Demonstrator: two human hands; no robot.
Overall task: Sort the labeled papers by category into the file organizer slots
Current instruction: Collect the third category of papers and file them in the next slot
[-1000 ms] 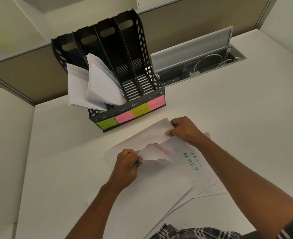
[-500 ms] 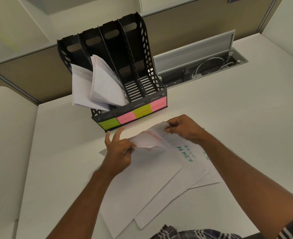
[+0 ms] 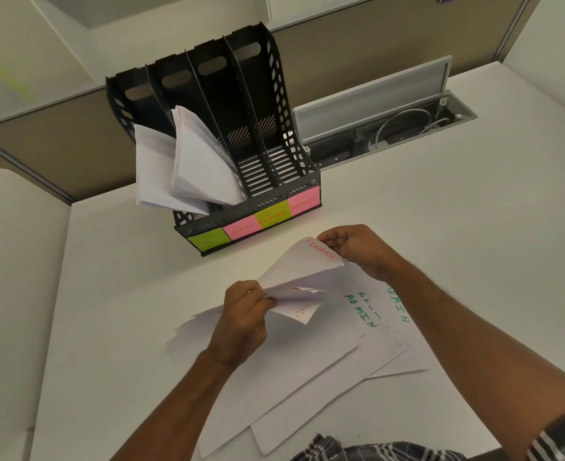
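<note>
A: Head view showing both hands working a loose paper stack (image 3: 307, 371) on the worktop (image 3: 457, 234). Right hand (image 3: 357, 251) pinching the far corner of a sheet marked FINANC… (image 3: 304, 261), lifting it off the pile. Left hand (image 3: 244, 314) gripping the curled near edge of that sheet, possibly a second one too; hard telling.

B: Organizer?

A: Black file organizer (image 3: 258, 128) standing just beyond the stack, four slots tagged HR (image 3: 206, 242), SPORTS (image 3: 239, 226), FINANCE (image 3: 272, 215), ADMIN (image 3: 303, 201). Left two slots already holding papers, flopping out forward. FINANCE and ADMIN slots looking bare.

B: Handling?

A: Judging thin, light, floppy. Sagging between the two grips already. Probably sticking to the sheet below, so risking a double pick. Creasing easily if squeezed mid-sheet.

B: Where to grab?

A: Suggesting staying on opposite edges, keeping light tension so it feeds in edge-first. Going for the FINANCE slot, third from left.

B: Remaining?

A: Sheets reading ADMIN (image 3: 361, 309) lying face up underneath, fanned toward the right. Plenty left unsorted.
</note>
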